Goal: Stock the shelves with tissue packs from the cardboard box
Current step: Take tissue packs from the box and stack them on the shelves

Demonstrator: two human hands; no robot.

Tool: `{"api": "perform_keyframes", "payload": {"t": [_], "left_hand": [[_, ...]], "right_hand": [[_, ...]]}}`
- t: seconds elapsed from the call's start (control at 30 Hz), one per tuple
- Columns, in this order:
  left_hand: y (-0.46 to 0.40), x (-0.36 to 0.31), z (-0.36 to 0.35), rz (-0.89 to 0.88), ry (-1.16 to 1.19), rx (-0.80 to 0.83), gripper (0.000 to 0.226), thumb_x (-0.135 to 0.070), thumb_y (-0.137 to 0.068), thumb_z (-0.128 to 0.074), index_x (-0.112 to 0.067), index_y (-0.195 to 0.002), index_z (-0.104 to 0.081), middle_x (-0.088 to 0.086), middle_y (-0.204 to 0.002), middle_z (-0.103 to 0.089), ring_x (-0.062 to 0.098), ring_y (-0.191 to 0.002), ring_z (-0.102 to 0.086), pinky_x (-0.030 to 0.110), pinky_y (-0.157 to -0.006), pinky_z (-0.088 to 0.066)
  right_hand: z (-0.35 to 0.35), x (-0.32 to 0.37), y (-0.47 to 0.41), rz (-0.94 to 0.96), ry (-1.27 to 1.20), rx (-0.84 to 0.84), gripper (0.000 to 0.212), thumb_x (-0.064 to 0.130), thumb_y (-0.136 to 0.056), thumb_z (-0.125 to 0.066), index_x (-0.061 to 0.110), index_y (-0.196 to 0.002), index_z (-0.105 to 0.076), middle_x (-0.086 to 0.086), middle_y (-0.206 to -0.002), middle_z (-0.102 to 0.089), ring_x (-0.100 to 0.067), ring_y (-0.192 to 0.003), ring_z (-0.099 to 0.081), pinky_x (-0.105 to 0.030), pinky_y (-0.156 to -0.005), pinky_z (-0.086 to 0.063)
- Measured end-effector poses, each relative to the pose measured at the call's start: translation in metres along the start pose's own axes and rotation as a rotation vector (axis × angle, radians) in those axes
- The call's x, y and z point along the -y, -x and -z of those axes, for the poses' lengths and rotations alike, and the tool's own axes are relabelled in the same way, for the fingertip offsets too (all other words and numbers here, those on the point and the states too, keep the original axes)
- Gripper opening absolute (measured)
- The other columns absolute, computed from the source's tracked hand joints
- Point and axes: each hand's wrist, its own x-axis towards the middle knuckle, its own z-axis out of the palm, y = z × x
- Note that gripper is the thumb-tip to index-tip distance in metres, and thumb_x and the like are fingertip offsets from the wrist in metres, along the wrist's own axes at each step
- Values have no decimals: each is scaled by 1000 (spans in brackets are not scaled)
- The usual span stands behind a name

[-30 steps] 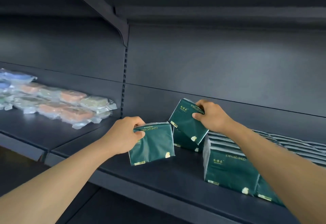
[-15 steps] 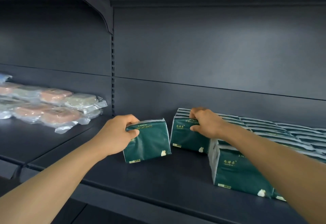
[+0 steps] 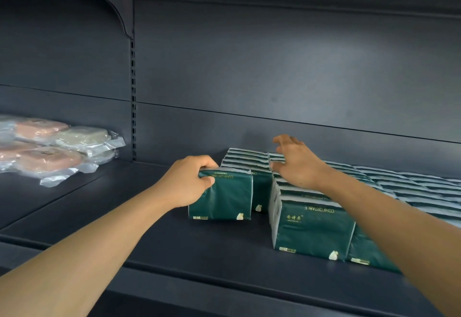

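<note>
Nearest, the left hand (image 3: 185,182) grips the top corner of a dark green plastic-wrapped tissue pack (image 3: 220,195), which now stands upright on the dark grey metal shelf (image 3: 139,232), closer to the row than a second ago. Just beyond, the right hand (image 3: 295,164) has let go of the pack it was tilting in; its fingers are spread and lifted over the standing row of green tissue packs (image 3: 374,187), holding nothing. That pack is seated, so one more remains to slide in. Farther left, clear-wrapped pink and pale bundles (image 3: 57,149) lie on the neighbouring bay. Behind rises the shelving's grey back panel (image 3: 274,67). The cardboard box is out of view.
</note>
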Motion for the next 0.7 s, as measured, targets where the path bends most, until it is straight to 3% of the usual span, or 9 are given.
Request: {"api": "perform_keyframes", "payload": {"t": [0.1,0.17,0.27,0.37,0.47,0.6,0.7], "left_hand": [[-19,-7,-22,-48,18,-19,24,-15,-94,-54,-26,-115,-59,-8,-110,-58,16,-95,-61,20,-71,-44],[-28,-8,-39,-92,-24,-61,26,-14,-93,-56,-25,-117,-58,-8,-118,-49,13,-115,-44,24,-85,-40],[-28,-4,-62,-90,-68,-142,39,-11,-90,-60,-27,-124,-50,-5,-125,-36,15,-122,-29,31,-88,-41],[-21,2,-74,-56,-57,-158,68,-10,-85,-65,-29,-141,-32,-2,-135,-26,19,-129,-26,27,-89,-36],[-16,3,-77,22,-37,-139,82,-9,-85,-66,-28,-147,-16,3,-142,-29,23,-125,-39,29,-93,-38],[-17,-2,-75,53,-93,-144,70,-9,-87,-64,-26,-142,-24,3,-112,-54,22,-99,-50,36,-84,-47],[-19,-5,-74,62,-106,-141,64,-10,-87,-62,-26,-139,-29,-3,-89,-48,20,-86,-48,34,-72,-44]], "right_hand": [[8,-11,8,-37,-31,-17,58,15,-93,-51,10,-143,-23,-12,-142,-37,-28,-134,-29,-37,-107,-30],[10,-18,11,-53,-47,-35,58,16,-93,-51,10,-143,-23,-12,-141,-38,-29,-134,-30,-36,-107,-30],[10,-24,17,-62,-66,-43,58,17,-93,-52,10,-144,-24,-12,-141,-38,-29,-134,-30,-36,-106,-31],[11,-28,24,-73,-74,-41,58,19,-93,-53,11,-144,-24,-11,-142,-37,-29,-135,-31,-36,-107,-31],[12,-30,29,-71,-67,-51,58,21,-93,-54,12,-143,-26,-9,-141,-38,-28,-134,-32,-36,-107,-32],[13,-30,34,-56,-43,-42,58,23,-93,-54,13,-143,-26,-8,-143,-37,-27,-136,-30,-36,-109,-30],[13,-30,37,-51,-27,-31,59,24,-92,-55,13,-143,-27,-8,-144,-37,-25,-136,-30,-36,-110,-30]]}}
